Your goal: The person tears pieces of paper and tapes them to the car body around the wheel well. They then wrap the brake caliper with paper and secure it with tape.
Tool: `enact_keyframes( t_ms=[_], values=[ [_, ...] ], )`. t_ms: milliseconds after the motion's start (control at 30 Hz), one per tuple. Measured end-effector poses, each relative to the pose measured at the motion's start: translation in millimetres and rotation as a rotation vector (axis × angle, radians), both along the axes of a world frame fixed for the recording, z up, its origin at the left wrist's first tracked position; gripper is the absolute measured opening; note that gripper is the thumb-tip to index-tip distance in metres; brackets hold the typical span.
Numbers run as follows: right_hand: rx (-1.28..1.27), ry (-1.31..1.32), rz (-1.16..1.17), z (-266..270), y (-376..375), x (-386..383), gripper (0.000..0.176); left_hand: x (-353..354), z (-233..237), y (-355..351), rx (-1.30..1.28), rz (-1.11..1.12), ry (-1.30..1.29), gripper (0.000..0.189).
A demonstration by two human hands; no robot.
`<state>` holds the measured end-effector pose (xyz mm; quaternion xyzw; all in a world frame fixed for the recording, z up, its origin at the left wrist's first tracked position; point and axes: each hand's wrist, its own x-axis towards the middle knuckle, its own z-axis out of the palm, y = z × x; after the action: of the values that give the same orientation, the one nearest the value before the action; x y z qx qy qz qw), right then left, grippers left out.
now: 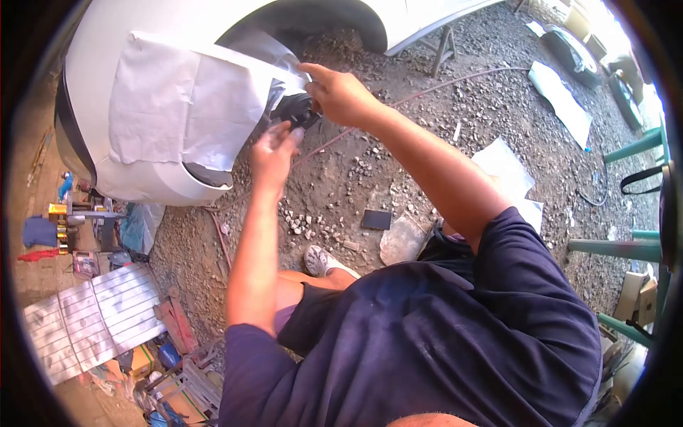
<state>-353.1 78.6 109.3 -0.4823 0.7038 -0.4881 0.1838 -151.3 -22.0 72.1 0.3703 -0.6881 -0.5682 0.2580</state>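
A white car body (pixel 153 181) stands at upper left, with a sheet of white masking paper (pixel 153 107) over its corner beside the wheel arch. My right hand (pixel 345 96) is at the paper's right end, index finger stretched along the pale edge strip and the other fingers curled at that edge. Just below, my left hand (pixel 272 156) is raised palm-in beside a dark round part (pixel 297 108), its fingers blurred by motion. Crumpled, shiny sheeting (pixel 284 87) shows between the paper and the dark part. Whether the left fingers grip anything, I cannot tell.
A thin hose (pixel 427 91) runs across the gravel. A dark flat square (pixel 377 219) lies near my shoe (pixel 324 261). Loose white sheets (pixel 505 167) lie to the right, near green chair legs (pixel 612 249). A slatted panel (pixel 99 320) and tools are at lower left.
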Motion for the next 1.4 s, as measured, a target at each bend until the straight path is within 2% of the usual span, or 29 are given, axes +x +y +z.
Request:
enact_keyframes(
  t_ms=[33, 67, 133, 200, 333, 433, 500, 933, 1000, 1233, 1400],
  values=[
    [0.008, -0.023, 0.024, 2.3, 0.2, -1.6, 0.051, -6.9, -25.8, -5.9, 0.367, 0.02, 0.273, 0.062],
    [0.018, -0.046, 0.05, 5.7, 1.1, -2.7, 0.051, -17.7, -53.9, -23.0, 0.567, 0.003, 0.472, 0.068],
    [0.015, -0.02, 0.05, 10.0, 0.2, -2.3, 0.051, -41.1, -51.7, -24.7, 0.642, -0.027, 0.877, 0.063],
    [0.023, -0.019, 0.017, 12.9, 0.2, -2.2, 0.047, -68.2, -43.2, -33.7, 0.572, -0.075, 1.072, 0.063],
    [0.07, -0.068, 0.014, 19.6, 3.5, 0.1, 0.044, -101.3, -9.6, -28.3, 0.535, 0.097, 1.113, 0.059],
    [0.063, -0.012, 0.031, 16.3, -2.6, -5.0, 0.05, -106.8, -10.8, -26.8, 0.534, 0.117, 1.169, 0.058],
    [0.067, -0.002, 0.024, 16.0, -3.6, -4.8, 0.046, -107.1, -11.9, -24.4, 0.54, 0.151, 1.198, 0.051],
    [0.16, -0.065, -0.039, 16.9, -13.0, 4.0, 0.04, -98.2, -1.5, -12.5, 0.493, 0.163, 1.188, 0.051],
    [0.129, -0.011, -0.054, 12.3, -17.8, 2.5, 0.04, -96.2, 0.3, -8.1, 0.473, 0.143, 1.187, 0.039],
    [0.117, 0.0, -0.059, 3.2, -25.5, 2.5, 0.042, -91.2, 2.6, -4.4, 0.478, 0.102, 1.215, 0.04],
    [0.118, 0.031, -0.068, 5.0, -21.6, 5.6, 0.041, -89.4, 4.7, -3.9, 0.398, 0.118, 1.121, 0.043]
  ],
)
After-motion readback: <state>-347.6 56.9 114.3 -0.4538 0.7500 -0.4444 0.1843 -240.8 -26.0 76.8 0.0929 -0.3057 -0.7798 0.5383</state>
